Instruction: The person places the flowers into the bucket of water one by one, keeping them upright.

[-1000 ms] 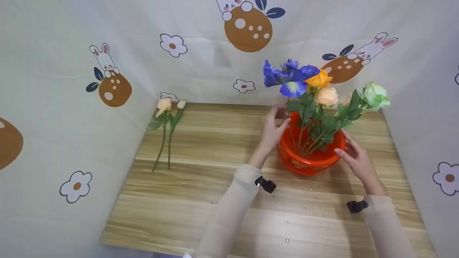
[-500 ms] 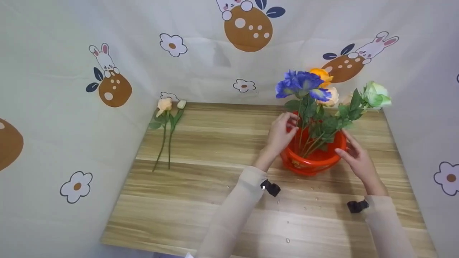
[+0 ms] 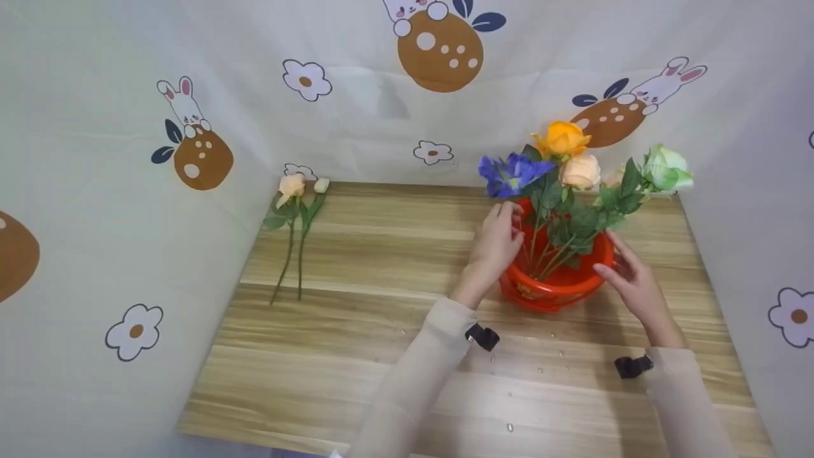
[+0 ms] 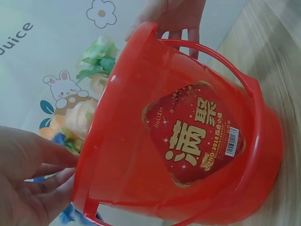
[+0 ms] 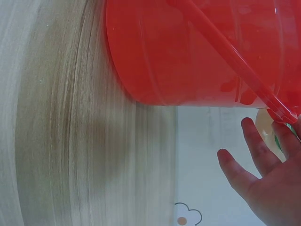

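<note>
A red plastic bucket stands upright on the table, holding several artificial flowers. At its left rim, my left hand pinches the thin stem of a blue iris, whose bloom leans left over the rim. In the left wrist view the left hand is beside the rim, and its fingers partly hide the stem. My right hand holds the opposite rim, thumb over the inside and the other fingers outside, some of them spread. An orange rose, a peach rose and a pale green rose stand in the bucket.
At the far left of the wooden table lie a peach rose and a white tulip, side by side. Small clear drops dot the table in front of the bucket. A printed curtain encloses the back and sides.
The blue iris swung right, then back left, and its bloom is now lower. My left hand moved right and slightly down along the rim. The right hand and bucket stayed nearly still.
</note>
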The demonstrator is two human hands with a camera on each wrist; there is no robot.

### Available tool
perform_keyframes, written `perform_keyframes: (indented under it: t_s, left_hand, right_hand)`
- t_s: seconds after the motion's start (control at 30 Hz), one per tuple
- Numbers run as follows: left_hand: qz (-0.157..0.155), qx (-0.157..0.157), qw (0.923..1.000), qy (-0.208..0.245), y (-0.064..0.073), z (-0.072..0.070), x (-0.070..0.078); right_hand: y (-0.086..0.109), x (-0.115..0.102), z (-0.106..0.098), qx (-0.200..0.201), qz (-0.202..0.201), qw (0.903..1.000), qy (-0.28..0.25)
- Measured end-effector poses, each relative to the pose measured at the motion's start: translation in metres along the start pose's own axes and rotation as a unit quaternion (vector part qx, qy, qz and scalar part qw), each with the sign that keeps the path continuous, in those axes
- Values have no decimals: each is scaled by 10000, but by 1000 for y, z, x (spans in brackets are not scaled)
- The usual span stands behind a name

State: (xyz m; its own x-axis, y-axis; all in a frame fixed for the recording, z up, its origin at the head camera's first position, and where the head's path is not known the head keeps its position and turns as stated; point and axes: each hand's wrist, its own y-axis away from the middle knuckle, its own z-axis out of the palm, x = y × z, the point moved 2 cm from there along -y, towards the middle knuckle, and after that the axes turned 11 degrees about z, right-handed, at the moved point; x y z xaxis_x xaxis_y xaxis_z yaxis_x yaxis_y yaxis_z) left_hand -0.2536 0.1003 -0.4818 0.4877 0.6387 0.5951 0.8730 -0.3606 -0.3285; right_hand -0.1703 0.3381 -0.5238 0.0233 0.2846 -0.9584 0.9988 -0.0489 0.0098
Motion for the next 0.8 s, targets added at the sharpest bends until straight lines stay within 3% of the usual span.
perform_keyframes:
  t_s: [0.13,0.4,0.8]
  left_hand:
    - [52,12,9979,644,3,-6,-4]
    - [71,447,9839,1727,5,-22,-22]
    - [-403,849,9763,1950,11,-41,-51]
  right_hand:
    - [0,0,0,13,-15,10000,10]
    - [0,-1,0,6,-12,10000,-75]
    - [2,-4,0,13,-34,10000,56]
